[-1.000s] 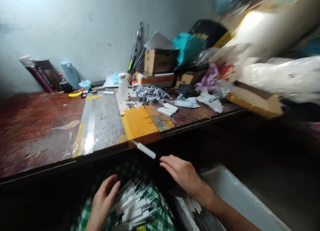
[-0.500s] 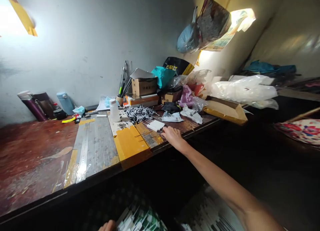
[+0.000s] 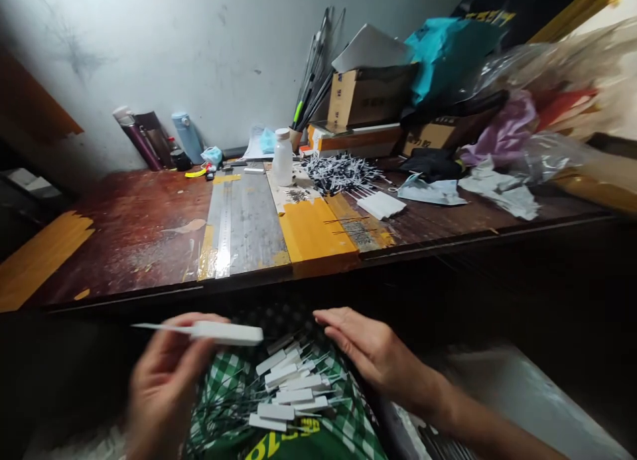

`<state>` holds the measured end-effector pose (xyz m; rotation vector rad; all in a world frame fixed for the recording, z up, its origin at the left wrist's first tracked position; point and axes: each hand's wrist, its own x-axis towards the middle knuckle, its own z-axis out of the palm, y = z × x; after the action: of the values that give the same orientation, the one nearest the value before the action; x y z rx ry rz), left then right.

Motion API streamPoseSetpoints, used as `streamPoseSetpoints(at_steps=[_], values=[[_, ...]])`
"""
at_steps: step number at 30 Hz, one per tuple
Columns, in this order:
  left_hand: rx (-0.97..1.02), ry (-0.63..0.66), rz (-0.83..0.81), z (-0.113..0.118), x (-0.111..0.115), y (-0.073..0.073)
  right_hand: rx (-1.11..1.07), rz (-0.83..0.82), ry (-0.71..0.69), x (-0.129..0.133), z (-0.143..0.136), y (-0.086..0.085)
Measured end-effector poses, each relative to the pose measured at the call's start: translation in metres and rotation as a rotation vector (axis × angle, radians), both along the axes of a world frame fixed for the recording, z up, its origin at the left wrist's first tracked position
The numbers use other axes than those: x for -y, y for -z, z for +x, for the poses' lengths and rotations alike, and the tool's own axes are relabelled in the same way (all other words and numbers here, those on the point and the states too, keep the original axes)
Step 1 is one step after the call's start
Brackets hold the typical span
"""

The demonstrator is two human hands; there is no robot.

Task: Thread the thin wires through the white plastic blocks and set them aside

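My left hand pinches a white block with a thin pointed stem, held level above my lap. My right hand is to the right of the lap, palm down, its fingers stretched out and nothing visible in it. Between and below the hands, several white blocks with thin wires lie loosely on a green checked cloth. On the table, a row of white blocks sits beside a pile of small black and white pieces.
The wooden table has a dark front edge ahead of my hands. On it stand a white bottle, a blue flask and cardboard boxes. A metal ruler and yellow tape cover part of the top.
The view has turned right to left and closer. My right hand has come back from the white blocks at the table edge to the lap. My left hand has risen with a white block.
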<state>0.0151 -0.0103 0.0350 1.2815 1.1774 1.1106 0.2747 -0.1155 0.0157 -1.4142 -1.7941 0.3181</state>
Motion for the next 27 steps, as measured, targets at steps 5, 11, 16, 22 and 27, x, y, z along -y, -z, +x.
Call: streamPoseSetpoints(at_steps=[5,11,16,22,27], values=[[0.251,0.228,-0.224,0.05,0.01,0.063,0.035,-0.305,-0.057,-0.001,-0.019,0.036],[0.37,0.134,-0.33,0.052,0.003,0.087,0.071,-0.584,0.013,0.007,-0.018,0.051],[0.418,0.169,-0.354,0.056,0.002,0.09,-0.024,-0.543,-0.055,0.007,-0.018,0.058],[0.481,0.036,-0.413,0.059,-0.004,0.091,0.137,-0.604,-0.015,0.01,-0.017,0.069],[0.488,0.056,-0.41,0.057,-0.011,0.094,0.158,-0.595,0.019,0.01,-0.016,0.075]])
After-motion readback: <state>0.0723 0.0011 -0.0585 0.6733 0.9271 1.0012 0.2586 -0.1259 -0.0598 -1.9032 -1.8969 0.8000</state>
